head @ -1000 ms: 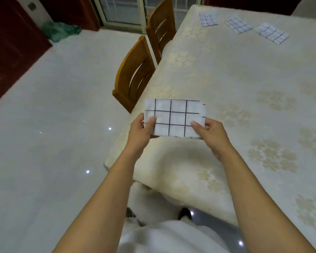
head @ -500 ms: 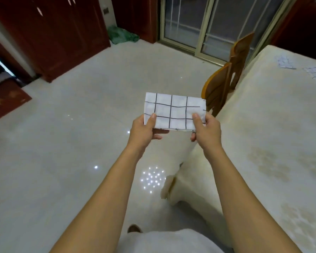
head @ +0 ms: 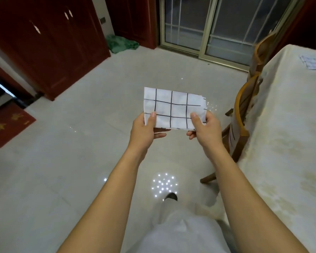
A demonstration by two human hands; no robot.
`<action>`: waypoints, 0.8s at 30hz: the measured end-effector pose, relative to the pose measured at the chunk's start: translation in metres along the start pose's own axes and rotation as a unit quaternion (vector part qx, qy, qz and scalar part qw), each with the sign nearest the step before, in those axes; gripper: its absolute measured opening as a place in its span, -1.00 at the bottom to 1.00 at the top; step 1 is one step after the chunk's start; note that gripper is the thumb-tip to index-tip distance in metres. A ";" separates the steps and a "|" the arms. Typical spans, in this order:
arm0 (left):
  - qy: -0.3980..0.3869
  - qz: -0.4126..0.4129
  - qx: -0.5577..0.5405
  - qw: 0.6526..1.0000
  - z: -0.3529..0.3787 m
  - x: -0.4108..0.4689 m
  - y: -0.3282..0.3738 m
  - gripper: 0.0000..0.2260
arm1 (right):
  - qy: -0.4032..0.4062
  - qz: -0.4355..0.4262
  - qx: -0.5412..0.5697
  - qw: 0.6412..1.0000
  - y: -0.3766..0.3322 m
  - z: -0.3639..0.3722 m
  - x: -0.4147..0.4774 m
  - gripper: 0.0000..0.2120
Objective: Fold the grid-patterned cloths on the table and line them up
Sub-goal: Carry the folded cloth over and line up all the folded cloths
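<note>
setting: a home, dining room. evidence: long table under a cream floral-patterned tablecloth along the right edge, with two curved-back orange-brown wooden chairs drawn up beside it. glossy pale tiled floor with spots of light reflected in it. tall dark red wooden cabinet doors on the left wall. metal-framed sliding glass door at the far end. red floor mat with gold stars at far left.

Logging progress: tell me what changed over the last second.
The view swung left: the folded cloth, held above the table edge before, is now over the floor, with the table at the right. Unchanged: left hand and right hand pinch its lower corners.
</note>
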State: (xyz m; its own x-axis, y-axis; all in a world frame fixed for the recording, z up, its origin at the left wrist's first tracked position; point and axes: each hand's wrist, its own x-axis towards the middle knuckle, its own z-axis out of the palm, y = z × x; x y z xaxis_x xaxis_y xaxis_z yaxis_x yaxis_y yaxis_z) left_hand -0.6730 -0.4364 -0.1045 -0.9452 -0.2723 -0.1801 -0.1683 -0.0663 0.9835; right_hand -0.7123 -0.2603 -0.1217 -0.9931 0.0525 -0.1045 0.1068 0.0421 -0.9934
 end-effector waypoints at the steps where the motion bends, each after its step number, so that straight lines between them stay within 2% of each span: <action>1: 0.004 0.002 0.008 1.000 -0.004 0.017 0.006 -0.77 | 0.000 0.000 0.011 1.000 -0.001 0.011 0.017 -0.83; 7: 0.009 0.022 0.051 0.998 -0.014 0.129 0.058 -0.76 | 0.017 -0.009 0.061 0.998 -0.036 0.069 0.131 -0.86; 12: 0.013 0.019 0.045 0.999 0.003 0.211 0.071 -0.74 | 0.027 -0.012 0.037 0.999 -0.050 0.075 0.202 -0.91; 18: -0.066 -0.019 0.020 0.997 0.051 0.303 0.057 -0.76 | 0.109 0.000 -0.007 0.994 -0.036 0.050 0.277 -0.96; 24: -0.153 -0.020 -0.002 0.988 0.099 0.421 0.068 -0.78 | 0.213 -0.006 -0.050 0.976 -0.045 0.045 0.371 -0.85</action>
State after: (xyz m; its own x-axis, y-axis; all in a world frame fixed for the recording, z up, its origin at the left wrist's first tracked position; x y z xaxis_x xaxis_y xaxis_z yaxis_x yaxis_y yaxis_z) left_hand -1.1105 -0.4605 -0.1122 -0.9782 0.0329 -0.2050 -0.2069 -0.0752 0.9755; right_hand -1.0880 -0.2876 -0.1177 -0.8866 0.4606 -0.0420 0.1196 0.1406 -0.9828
